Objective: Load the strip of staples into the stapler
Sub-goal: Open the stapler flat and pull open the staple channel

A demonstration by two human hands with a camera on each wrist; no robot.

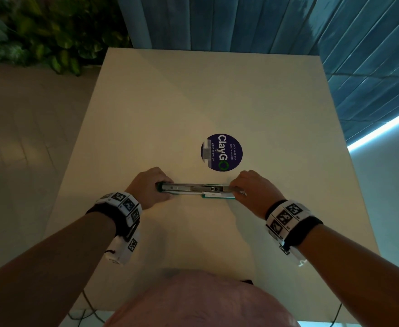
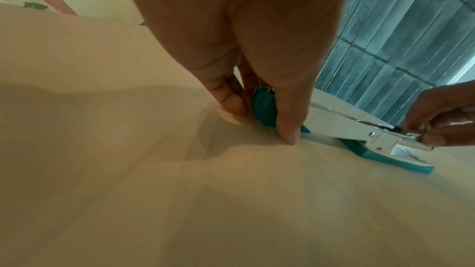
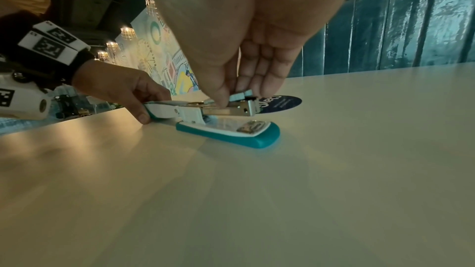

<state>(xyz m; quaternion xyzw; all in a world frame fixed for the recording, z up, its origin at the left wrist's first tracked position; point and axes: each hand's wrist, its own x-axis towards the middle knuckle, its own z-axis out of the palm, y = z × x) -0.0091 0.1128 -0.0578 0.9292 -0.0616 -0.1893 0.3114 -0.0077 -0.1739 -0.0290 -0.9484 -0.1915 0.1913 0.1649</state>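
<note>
A teal and white stapler [image 1: 193, 188] lies swung open on the cream table [image 1: 193, 102], its metal magazine [image 2: 359, 127] raised above the teal base [image 3: 231, 131]. My left hand [image 1: 153, 185] grips the teal cover end at the left, thumb and fingers either side of it [image 2: 262, 121]. My right hand [image 1: 241, 185] pinches the front end of the magazine from above [image 3: 239, 96]. Those fingers hide the magazine's top. I cannot make out the strip of staples for certain; a small pale piece shows between the right fingertips.
A round dark blue sticker [image 1: 227, 152] sits on the table just beyond the stapler, with a pale grey patch [image 1: 206, 152] on its left edge. Green plants [image 1: 52, 38] stand at the far left, and a blue panelled wall [image 1: 335, 31] rises behind the table.
</note>
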